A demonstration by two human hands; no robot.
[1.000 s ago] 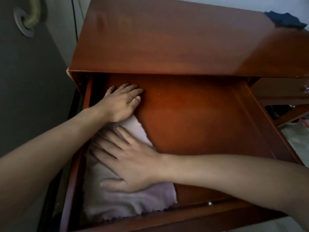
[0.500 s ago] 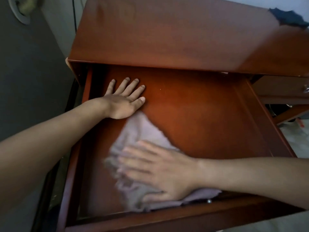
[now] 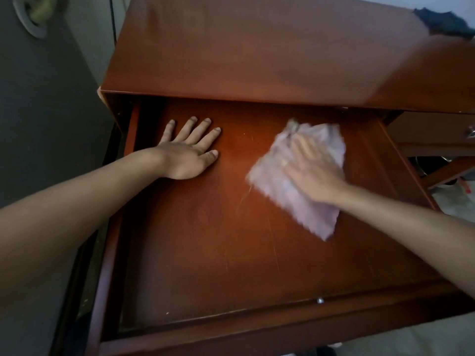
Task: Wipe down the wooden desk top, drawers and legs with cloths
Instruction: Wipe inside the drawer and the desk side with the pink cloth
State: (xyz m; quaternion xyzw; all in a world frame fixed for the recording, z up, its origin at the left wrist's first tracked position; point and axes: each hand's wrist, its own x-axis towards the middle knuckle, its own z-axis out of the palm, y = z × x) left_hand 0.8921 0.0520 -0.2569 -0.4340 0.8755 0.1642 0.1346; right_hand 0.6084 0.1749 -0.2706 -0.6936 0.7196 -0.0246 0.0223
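Reddish-brown wood fills the view: an open drawer (image 3: pixel 231 253) pulled out from under the surface (image 3: pixel 257 47) of the desk. No brand, label or writing can be read anywhere. A pale pink cloth (image 3: pixel 295 191) lies on the drawer floor at about 2 o'clock, blurred. The right hand (image 3: pixel 313 173) rests flat on top of it, fingers (image 3: pixel 303 145) straight and spread, pressing the cloth down so that it shows beyond the fingertips and trails past the wrist. The left hand (image 3: pixel 187 152), at 10 o'clock, lies palm down on bare wood, fingers released and splayed, well apart from the cloth. A dark blue cloth (image 3: pixel 444 21) sits on the surface at 1 o'clock.
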